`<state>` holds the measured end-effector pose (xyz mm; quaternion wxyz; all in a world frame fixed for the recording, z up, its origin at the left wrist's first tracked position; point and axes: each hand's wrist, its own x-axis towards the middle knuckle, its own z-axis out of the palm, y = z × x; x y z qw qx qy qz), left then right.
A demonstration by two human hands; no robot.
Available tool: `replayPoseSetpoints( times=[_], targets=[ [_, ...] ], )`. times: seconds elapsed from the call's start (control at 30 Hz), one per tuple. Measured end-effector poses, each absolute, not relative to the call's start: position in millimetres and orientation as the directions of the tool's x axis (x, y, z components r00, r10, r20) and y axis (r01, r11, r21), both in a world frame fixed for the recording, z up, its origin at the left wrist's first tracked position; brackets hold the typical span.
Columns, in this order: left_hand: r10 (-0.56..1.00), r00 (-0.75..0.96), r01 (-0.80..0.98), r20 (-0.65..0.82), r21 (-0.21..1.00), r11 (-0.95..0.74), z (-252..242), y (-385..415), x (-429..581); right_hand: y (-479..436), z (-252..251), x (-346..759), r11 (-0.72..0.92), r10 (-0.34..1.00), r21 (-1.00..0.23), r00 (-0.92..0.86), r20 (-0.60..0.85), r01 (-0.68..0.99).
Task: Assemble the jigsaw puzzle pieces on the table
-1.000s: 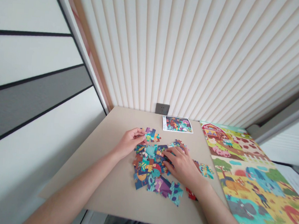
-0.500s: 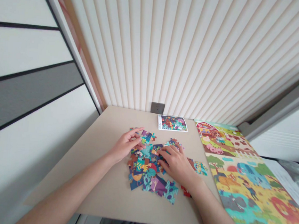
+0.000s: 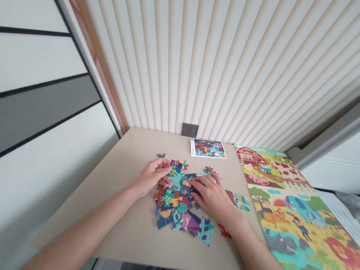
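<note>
Puzzle pieces lie midway between the near and far edges of the table, my left hand pinching one piece, my right hand curled over others, grip unclear; probably light, stiff card, best held by the rim, sparing tabs.

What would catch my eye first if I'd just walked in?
Probably the jumble of bright jigsaw pieces on the beige table, with the left hand at its upper left and the right hand over its right side. Then the colorful animal scene at the right, and the pale ribbed wall rising behind.
</note>
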<state>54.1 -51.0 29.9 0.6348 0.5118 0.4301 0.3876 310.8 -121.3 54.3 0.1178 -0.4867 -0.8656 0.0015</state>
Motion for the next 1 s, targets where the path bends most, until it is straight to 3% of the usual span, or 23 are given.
replayPoseSetpoints(
  times=[0.7,0.87,1.0],
  targets=[
    [0.917,0.365,0.027,-0.163,0.986,0.165,30,-53,56,-122,59,309,0.533,0.833,-0.155,-0.485,0.265,0.832],
    [0.913,0.386,0.002,-0.131,0.99,0.141,26,-50,54,-119,59,313,0.475,0.852,-0.222,-0.382,0.358,0.851],
    [0.904,0.41,0.002,-0.119,0.992,0.13,30,-52,52,-114,63,320,0.412,0.865,-0.354,-0.237,0.442,0.84]
  ],
)
